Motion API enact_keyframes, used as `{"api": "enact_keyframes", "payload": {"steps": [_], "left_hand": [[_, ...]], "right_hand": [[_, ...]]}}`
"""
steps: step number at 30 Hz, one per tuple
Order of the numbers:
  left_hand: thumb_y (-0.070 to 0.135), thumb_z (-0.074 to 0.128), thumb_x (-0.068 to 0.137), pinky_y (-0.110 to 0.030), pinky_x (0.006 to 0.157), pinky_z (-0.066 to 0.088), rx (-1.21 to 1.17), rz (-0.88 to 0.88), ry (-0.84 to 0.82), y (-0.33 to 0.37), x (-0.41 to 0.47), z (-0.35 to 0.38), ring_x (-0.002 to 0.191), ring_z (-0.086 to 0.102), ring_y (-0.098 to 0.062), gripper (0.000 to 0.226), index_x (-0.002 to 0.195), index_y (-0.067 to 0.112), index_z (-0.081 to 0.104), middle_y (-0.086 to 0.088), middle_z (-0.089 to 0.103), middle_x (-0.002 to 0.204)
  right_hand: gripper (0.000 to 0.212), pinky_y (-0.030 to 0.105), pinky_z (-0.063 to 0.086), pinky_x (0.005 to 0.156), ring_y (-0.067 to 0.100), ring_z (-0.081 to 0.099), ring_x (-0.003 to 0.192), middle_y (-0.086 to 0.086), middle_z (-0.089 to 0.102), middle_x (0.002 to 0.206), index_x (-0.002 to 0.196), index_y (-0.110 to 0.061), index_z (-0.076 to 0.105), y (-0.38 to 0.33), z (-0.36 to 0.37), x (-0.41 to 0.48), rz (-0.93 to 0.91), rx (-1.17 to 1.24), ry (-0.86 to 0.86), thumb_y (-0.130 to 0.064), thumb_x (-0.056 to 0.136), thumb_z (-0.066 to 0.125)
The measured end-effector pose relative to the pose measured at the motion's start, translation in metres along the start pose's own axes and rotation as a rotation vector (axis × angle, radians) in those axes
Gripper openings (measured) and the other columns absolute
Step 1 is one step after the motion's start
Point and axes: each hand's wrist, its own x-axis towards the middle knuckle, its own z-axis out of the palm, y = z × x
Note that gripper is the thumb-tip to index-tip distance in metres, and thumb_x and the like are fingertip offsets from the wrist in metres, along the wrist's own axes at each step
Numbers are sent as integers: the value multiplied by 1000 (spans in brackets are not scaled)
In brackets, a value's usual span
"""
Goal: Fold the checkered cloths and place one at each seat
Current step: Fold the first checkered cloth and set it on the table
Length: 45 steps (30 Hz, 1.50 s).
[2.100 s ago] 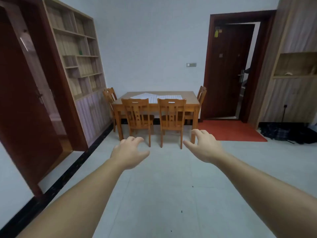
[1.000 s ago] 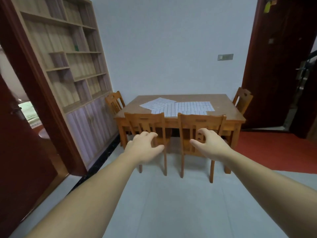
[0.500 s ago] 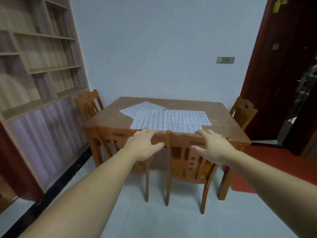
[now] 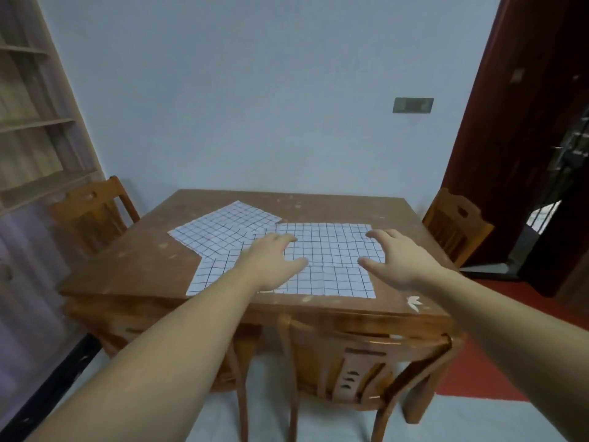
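The checkered cloths (image 4: 331,250) lie flat and overlapping on the desk (image 4: 143,266), none folded. My left hand (image 4: 271,261) and right hand (image 4: 393,260) reach over them, fingers (image 4: 285,239) spread, gripping nothing. Next, I judge: pinch one cloth's edge and fold.

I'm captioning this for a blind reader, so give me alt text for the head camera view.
A person's left hand and right hand reach, fingers spread, over checkered cloths lying flat and overlapping on a wooden table. A near chair sits at its front edge; a left chair and a right chair stand at its ends.
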Motion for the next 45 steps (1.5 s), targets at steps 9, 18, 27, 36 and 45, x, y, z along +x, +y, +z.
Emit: {"api": "enact_keyframes", "payload": {"steps": [9,18,27,36,45], "left_hand": [[59,49,89,-46,107,37,31,-92,-62,-6,198,64,138,32,-19,63,145,33,36,6,35,151],[54,50,90,-46,106,37,-15,-169,-166,-20,344,129,133,40,-21,61,144,30,38,3,37,150],[55,49,92,-45,115,25,-96,-186,-415,-51,400,238,142,31,-19,63,148,32,33,5,33,156],[50,45,94,-48,117,16,-7,-146,-540,-58,413,296,149,6,-24,68,153,31,18,-2,8,163],[55,41,92,-46,116,13,51,-163,-534,-60,417,317,146,4,-25,64,150,33,23,-2,10,161]], "right_hand": [[66,46,37,107,24,37,137,-1,35,153,147,-25,33,96,63,203,-3,80,-76,-54,91,51],[68,45,39,106,28,44,131,4,33,153,148,-22,31,150,130,344,76,164,-253,-54,91,51],[67,45,41,102,29,41,133,5,35,152,148,-20,30,183,232,374,190,113,-444,-52,93,49],[70,49,12,118,31,-3,149,8,-5,163,153,-36,10,207,304,373,226,-26,-602,-64,94,33],[69,55,10,115,26,3,148,11,4,161,148,-30,18,210,322,371,175,-19,-596,-69,92,22]]}}
